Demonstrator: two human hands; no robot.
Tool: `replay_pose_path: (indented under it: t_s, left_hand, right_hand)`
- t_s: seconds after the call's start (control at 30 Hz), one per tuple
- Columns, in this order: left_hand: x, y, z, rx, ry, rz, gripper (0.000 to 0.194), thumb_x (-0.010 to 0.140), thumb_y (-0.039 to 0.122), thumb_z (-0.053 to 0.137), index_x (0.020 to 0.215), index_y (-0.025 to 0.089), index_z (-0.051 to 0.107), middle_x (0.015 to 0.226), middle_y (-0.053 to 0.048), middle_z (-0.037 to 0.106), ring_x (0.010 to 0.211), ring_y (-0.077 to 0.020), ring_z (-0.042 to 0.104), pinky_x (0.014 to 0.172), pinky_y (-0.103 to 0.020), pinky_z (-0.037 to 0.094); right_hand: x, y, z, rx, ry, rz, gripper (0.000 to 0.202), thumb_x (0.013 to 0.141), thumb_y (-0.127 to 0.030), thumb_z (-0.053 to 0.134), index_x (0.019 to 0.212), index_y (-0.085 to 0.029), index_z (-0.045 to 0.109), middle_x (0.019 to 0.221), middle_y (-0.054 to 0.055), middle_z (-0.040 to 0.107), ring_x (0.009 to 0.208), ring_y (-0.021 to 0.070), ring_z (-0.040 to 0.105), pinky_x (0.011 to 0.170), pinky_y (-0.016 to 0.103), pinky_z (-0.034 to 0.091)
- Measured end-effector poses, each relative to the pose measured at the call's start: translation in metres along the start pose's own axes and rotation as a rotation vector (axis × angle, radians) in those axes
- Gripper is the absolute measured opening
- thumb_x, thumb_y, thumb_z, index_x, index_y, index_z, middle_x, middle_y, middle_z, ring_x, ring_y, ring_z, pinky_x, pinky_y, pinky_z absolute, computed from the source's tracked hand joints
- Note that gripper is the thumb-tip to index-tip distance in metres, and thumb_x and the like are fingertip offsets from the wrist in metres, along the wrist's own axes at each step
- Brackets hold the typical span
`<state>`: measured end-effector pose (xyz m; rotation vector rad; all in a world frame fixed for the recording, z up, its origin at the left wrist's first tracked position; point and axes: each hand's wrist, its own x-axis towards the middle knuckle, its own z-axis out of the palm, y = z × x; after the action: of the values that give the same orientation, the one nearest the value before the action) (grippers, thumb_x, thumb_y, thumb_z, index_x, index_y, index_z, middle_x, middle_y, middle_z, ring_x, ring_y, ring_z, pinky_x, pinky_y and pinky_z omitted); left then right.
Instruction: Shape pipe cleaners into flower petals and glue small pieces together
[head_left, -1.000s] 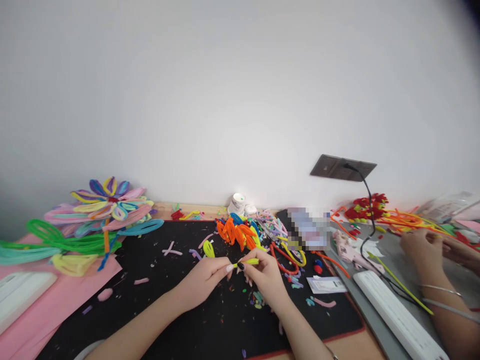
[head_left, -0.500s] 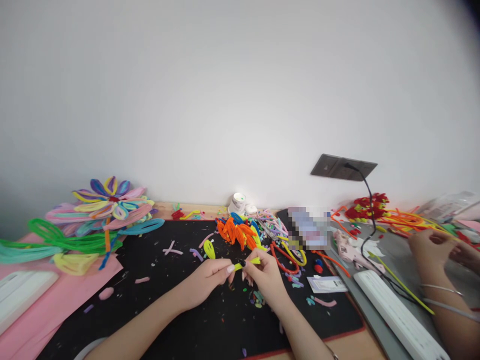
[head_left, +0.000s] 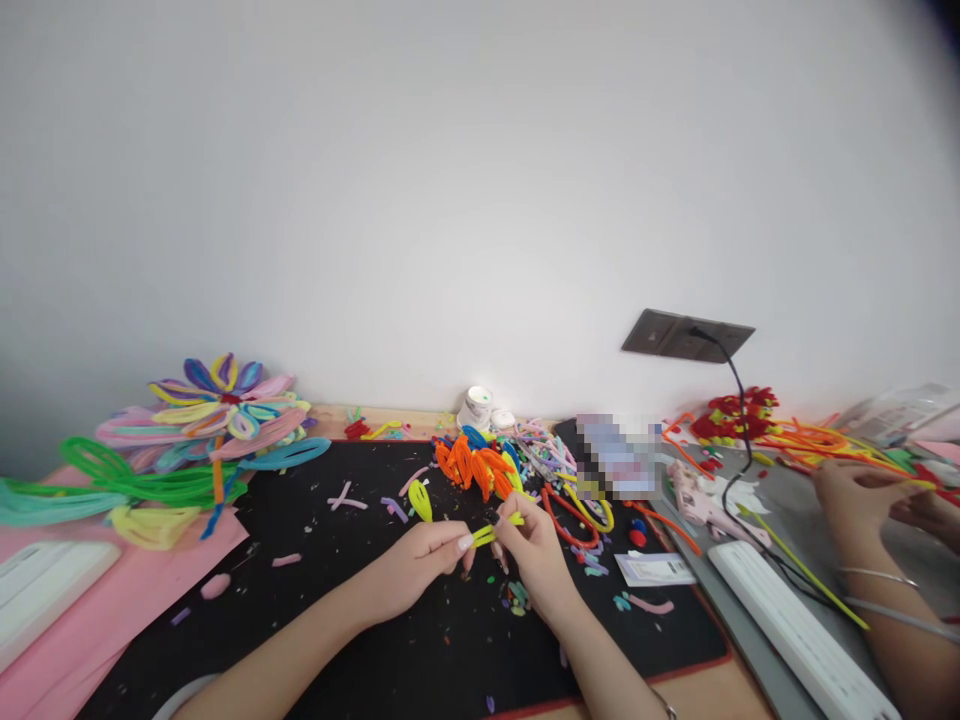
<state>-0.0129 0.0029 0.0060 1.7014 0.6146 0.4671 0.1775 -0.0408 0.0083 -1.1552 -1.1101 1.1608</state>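
Yellow pipe cleaner strands (head_left: 484,536) stretch side by side between my two hands, over the black mat (head_left: 300,580). My left hand (head_left: 424,562) pinches their left end between thumb and fingers. At the right end, my right hand (head_left: 529,545) is closed on the same strands. A yellow looped piece (head_left: 421,501) shows just above my left hand; whether it joins the held strands is hidden. Behind my hands lie orange looped pieces (head_left: 474,468), with blue and yellow loops beside them.
Pipe cleaner flowers (head_left: 229,400) and green loops (head_left: 135,475) lie at left. A pink glue gun (head_left: 705,500), a white power strip (head_left: 795,625) and a black cord are at right. Another person's hands (head_left: 862,510) hold strands at far right. A paper cup (head_left: 475,408) stands by the wall.
My hands have moved slightly apart, and the yellow strands between them now show as two separate lines. The other person's hands have shifted slightly.
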Motion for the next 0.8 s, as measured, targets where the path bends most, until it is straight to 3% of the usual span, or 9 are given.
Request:
replay_pose_path:
  t_s: [0.23,0.37,0.53,0.8]
  left_hand:
    - [-0.001,0.005,0.0,0.033,-0.021,0.013,0.043,0.105,0.047,0.038,0.081,0.018,0.059,0.071,0.004,0.04,0.069,-0.0157,0.038,0.066,-0.03,0.028]
    - [0.0,0.003,0.001,0.006,-0.012,0.007,0.043,0.105,0.048,0.038,0.081,0.018,0.058,0.069,0.005,0.038,0.065,-0.0147,0.035,0.064,-0.029,0.027]
    - [0.0,0.0,0.0,-0.003,0.004,-0.016,0.044,0.105,0.051,0.038,0.083,0.019,0.058,0.067,0.007,0.035,0.061,-0.0139,0.032,0.061,-0.029,0.026]
    - [-0.002,0.005,0.0,0.043,0.007,-0.004,0.043,0.105,0.049,0.038,0.081,0.019,0.058,0.069,0.005,0.039,0.065,-0.0149,0.036,0.064,-0.029,0.028]
  right_hand:
    - [0.002,0.004,0.001,0.015,0.065,-0.02,0.042,0.075,-0.039,0.079,0.059,-0.025,0.043,0.044,-0.008,0.045,0.037,0.0083,0.031,0.041,0.022,0.023]
    - [0.002,0.005,0.002,0.142,0.046,0.013,0.033,0.074,-0.038,0.081,0.065,-0.025,0.052,0.051,-0.008,0.046,0.039,0.0084,0.033,0.04,0.021,0.029]
    - [0.003,0.003,0.001,0.228,0.014,0.019,0.033,0.071,-0.042,0.084,0.071,-0.025,0.056,0.078,-0.002,0.058,0.044,0.0074,0.039,0.037,0.021,0.034]
    - [0.003,-0.005,0.001,0.246,-0.018,0.056,0.032,0.066,-0.032,0.087,0.077,-0.026,0.057,0.074,-0.004,0.058,0.045,0.0082,0.041,0.039,0.021,0.038]
